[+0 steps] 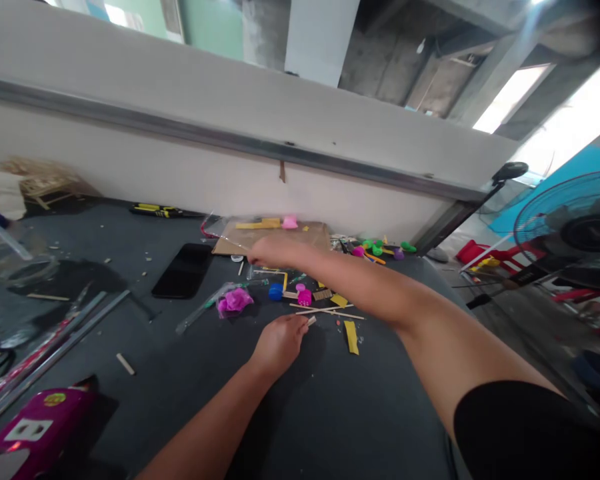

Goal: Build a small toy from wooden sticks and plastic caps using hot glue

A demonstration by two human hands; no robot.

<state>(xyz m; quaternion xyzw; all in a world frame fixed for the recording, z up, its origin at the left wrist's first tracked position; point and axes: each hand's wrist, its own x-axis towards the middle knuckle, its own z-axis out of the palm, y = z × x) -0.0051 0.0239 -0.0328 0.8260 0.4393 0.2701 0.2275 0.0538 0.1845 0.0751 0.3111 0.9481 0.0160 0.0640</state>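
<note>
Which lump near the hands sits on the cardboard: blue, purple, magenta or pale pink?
The pale pink lump, far back on the cardboard; the blue lump, purple lump and magenta lump lie off it.

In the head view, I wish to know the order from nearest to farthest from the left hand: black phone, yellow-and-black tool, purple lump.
1. Purple lump: just beyond the left hand, slightly left.
2. Black phone: farther left and back.
3. Yellow-and-black tool: farthest back, also left.

The left hand (279,343) pinches a small pale piece (312,321) over the desk (330,413); the right hand (269,250) is near the cardboard (243,235) by the far edge
</note>
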